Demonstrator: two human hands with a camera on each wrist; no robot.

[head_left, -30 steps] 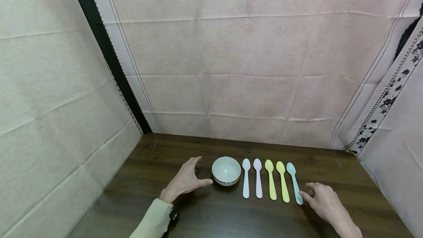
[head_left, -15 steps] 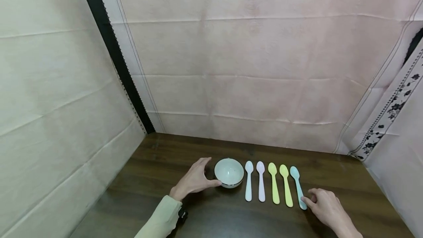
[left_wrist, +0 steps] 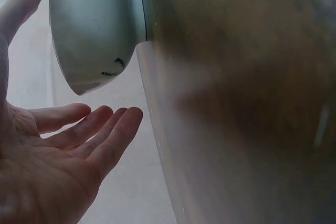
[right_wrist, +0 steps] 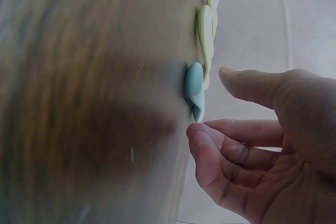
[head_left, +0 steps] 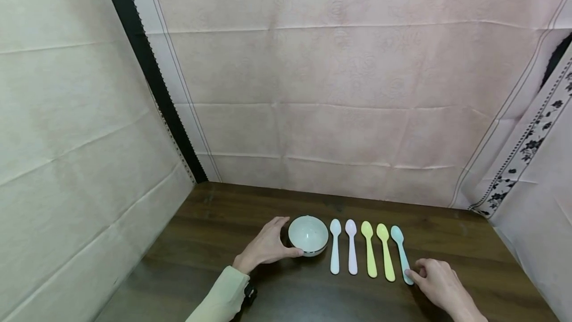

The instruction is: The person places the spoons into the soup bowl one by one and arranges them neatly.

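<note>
A small pale bowl (head_left: 308, 233) stands upright on the table. My left hand (head_left: 266, 246) is at its left side, thumb and fingers spread around it. In the left wrist view, the fingers of the left hand (left_wrist: 68, 150) are apart from the bowl (left_wrist: 94, 30). My right hand (head_left: 440, 282) is beside the light-blue spoon (head_left: 402, 257), the rightmost in a row, with its thumb near the handle. The right wrist view shows a gap between thumb and fingers of the right hand (right_wrist: 262, 135), with the blue spoon (right_wrist: 195, 81) lying beyond them.
Left of the blue spoon lie two yellow-green spoons, the nearer one (head_left: 386, 255) beside it, then a lilac spoon (head_left: 352, 250) and a whitish-blue spoon (head_left: 335, 250) next to the bowl. Cloth walls (head_left: 339, 113) border the dark wooden table (head_left: 321, 297).
My left hand has come closer to the bowl, its thumb now in front of the bowl's near side. The right hand stays by the blue spoon. The head view has shifted slightly.
</note>
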